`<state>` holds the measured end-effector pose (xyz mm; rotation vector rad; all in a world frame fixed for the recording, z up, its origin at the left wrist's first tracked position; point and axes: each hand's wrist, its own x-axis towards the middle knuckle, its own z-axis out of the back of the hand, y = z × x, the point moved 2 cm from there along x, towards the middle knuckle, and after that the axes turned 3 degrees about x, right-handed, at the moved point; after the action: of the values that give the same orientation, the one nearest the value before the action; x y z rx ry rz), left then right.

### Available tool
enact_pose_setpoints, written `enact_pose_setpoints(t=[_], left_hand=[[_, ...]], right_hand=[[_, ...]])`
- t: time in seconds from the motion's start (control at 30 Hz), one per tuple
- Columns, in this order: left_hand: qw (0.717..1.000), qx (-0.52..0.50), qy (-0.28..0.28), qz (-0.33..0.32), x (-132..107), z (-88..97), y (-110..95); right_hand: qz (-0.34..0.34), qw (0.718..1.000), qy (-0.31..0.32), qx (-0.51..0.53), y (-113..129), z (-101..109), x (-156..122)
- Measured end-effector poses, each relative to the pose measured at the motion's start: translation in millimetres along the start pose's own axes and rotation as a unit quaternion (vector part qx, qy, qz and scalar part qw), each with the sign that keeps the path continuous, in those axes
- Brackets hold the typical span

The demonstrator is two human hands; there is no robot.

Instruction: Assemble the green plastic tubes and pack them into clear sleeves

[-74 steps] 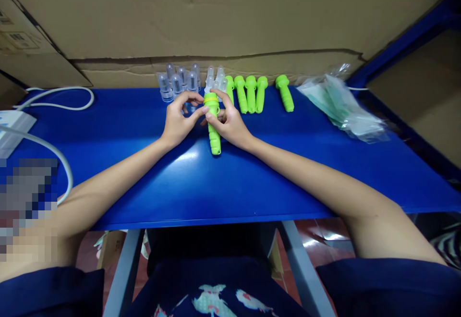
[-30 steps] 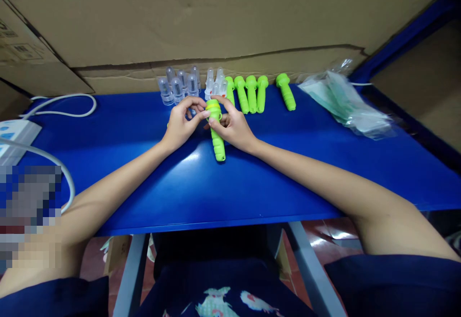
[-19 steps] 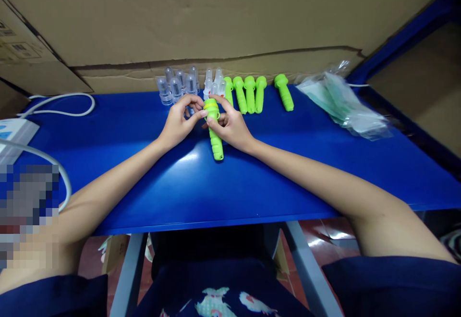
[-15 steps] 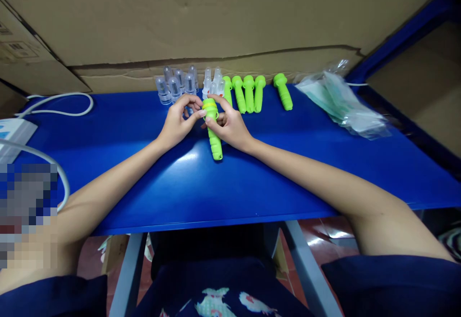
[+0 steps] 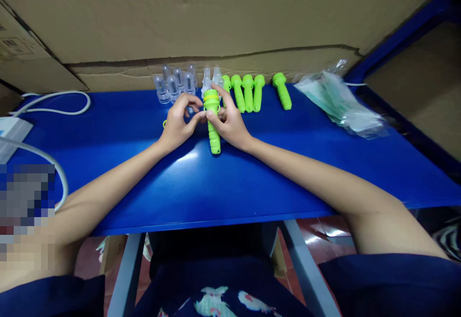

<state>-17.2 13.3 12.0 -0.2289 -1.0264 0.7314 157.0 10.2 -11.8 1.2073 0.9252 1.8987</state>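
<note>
A lime-green flashlight [image 5: 213,137] stands tilted over the table, its head with a yellow band pointing away from me. My right hand [image 5: 230,122] grips it from the right, thumb on the near side and index finger stretched up beside the head. From the left, my left hand [image 5: 182,117] has its thumb and curled fingers at the flashlight's neck; the exact contact of its fingertips is hard to make out. A small yellow ring [image 5: 164,124] peeks out behind my left hand. Clear plastic caps [image 5: 173,86] stand in a group just beyond that hand.
Several more green flashlights [image 5: 248,93] lie in a row behind my right hand, with one [image 5: 282,91] apart. Small clear bulb-like parts [image 5: 206,78] stand beside them. A plastic bag [image 5: 338,103] lies right; a white cable [image 5: 88,103] loops left. Cardboard [image 5: 216,19] walls the blue table's [image 5: 223,187] back.
The flashlight has risen slightly and stands a little more upright. My right index finger has lifted from beside its head. The yellow ring now shows by my left hand.
</note>
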Motion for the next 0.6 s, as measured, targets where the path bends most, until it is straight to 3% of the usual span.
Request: enact_pose_setpoints(t=[0.3, 0.6], left_hand=[[1.0, 0.015, -0.007, -0.023, -2.1, 1.2, 3.2], [1.0, 0.014, -0.015, -0.013, -1.0, -0.7, 7.2]], right_hand=[[0.014, 0.995, 0.029, 0.096, 5.4, -8.9, -1.0], [-0.01, 0.997, 0.044, 0.069, -0.2, -0.9, 2.6]])
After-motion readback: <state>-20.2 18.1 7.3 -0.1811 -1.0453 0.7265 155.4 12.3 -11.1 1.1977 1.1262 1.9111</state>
